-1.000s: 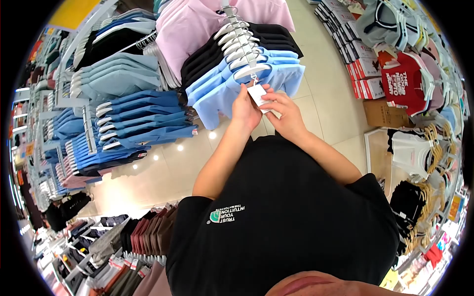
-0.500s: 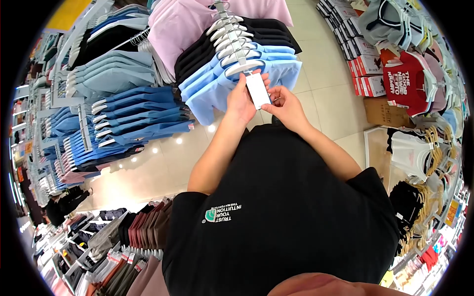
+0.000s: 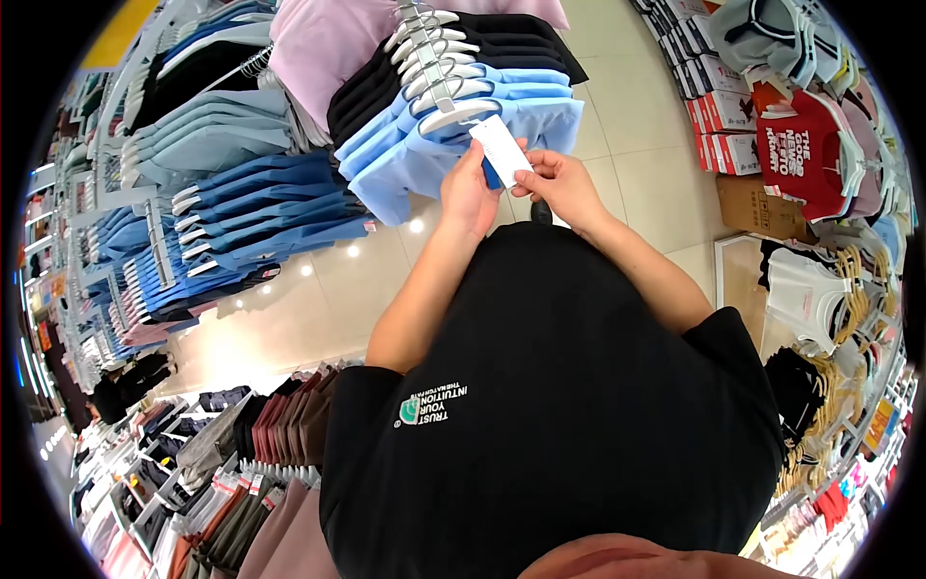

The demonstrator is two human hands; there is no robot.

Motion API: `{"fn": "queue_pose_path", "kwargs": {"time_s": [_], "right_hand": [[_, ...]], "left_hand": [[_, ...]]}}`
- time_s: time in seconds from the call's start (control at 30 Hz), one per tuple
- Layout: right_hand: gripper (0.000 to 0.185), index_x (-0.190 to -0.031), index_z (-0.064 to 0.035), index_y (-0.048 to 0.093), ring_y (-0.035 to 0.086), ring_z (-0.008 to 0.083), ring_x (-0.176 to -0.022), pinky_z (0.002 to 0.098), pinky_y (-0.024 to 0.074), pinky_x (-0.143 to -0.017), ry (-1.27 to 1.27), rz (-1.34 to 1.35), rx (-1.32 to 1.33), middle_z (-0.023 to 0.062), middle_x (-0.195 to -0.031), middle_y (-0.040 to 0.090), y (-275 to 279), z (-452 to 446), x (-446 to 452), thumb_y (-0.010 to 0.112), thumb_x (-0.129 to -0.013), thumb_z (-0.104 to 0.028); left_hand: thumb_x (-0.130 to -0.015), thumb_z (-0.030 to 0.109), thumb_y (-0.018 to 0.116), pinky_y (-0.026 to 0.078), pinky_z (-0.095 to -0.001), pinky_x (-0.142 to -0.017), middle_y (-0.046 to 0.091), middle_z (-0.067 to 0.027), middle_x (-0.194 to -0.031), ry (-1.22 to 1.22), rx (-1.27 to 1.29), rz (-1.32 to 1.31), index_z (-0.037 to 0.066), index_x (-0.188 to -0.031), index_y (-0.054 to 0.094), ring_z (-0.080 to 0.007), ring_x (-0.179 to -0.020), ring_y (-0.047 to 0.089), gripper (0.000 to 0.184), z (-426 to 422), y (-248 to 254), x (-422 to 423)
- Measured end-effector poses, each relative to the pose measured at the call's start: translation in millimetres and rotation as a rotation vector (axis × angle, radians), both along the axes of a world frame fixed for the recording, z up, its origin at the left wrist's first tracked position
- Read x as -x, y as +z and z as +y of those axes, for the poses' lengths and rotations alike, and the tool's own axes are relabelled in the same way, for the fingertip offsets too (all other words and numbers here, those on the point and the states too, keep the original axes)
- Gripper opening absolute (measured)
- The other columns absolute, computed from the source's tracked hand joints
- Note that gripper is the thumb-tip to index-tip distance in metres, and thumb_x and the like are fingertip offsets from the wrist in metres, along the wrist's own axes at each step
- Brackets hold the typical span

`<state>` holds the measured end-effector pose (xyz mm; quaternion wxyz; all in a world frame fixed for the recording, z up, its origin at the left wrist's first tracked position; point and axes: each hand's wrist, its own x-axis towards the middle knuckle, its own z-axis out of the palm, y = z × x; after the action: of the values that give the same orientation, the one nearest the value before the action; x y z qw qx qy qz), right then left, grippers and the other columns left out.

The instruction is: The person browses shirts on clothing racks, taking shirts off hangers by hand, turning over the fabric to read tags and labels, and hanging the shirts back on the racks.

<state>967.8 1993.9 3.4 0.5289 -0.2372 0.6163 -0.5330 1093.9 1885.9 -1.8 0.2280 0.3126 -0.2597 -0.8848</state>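
Note:
A white price tag [image 3: 501, 152] hangs by a thin string near the front light-blue shirt [image 3: 400, 181], tilted, with a dark blue tag [image 3: 492, 177] partly showing beneath it. My left hand [image 3: 469, 190] is closed on the left side of these tags, its fingertips partly hidden behind them. With thumb and fingers, my right hand [image 3: 561, 187] pinches the lower right edge of the white tag. Just beyond my hands, a white hanger [image 3: 459, 117] carries the front shirt on the metal rail [image 3: 436, 81].
Black shirts [image 3: 516, 43] and pink shirts [image 3: 333, 43] hang farther along the rail. Blue garments [image 3: 275, 198] fill a rack to the left. Stacked shoeboxes [image 3: 728, 111] and a red top [image 3: 801, 154] are at the right; tiled floor [image 3: 617, 159] lies between.
The white tag has turned, and its top leans further left, exposing a dark blue tag underneath. Both hands have shifted slightly up in view. The rack has moved up and left in the picture.

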Motion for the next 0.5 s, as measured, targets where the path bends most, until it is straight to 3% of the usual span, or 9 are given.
{"fn": "queue_pose_path", "kwargs": {"time_s": [0.27,0.5], "right_hand": [[0.026,-0.113,-0.0009,0.066,0.072,0.0116,-0.085,0.0228,0.0502,-0.071,0.078,-0.051,-0.011,0.0056,-0.096,0.072,-6.2,-10.1,4.2,0.058,-0.103,-0.024],[0.029,-0.11,-0.0003,0.069,0.072,0.0121,-0.087,0.0237,0.0504,-0.073,0.051,-0.06,-0.018,0.0055,-0.098,0.073,-0.9,-16.0,3.5,0.058,-0.103,-0.026]], "left_hand": [[-0.11,0.025,0.033,0.048,-0.0408,-0.102,0.064,-0.0231,-0.126,0.049,0.055,-0.029,-0.005,-0.135,0.048,-0.0283,-0.115,0.064,0.041,-9.6,4.9,-1.6],[-0.11,0.025,0.035,0.05,-0.0399,-0.099,0.066,-0.0221,-0.123,0.019,0.098,-0.028,-0.005,-0.132,0.051,-0.0273,-0.111,0.066,0.041,-18.1,3.4,-2.4]]}}
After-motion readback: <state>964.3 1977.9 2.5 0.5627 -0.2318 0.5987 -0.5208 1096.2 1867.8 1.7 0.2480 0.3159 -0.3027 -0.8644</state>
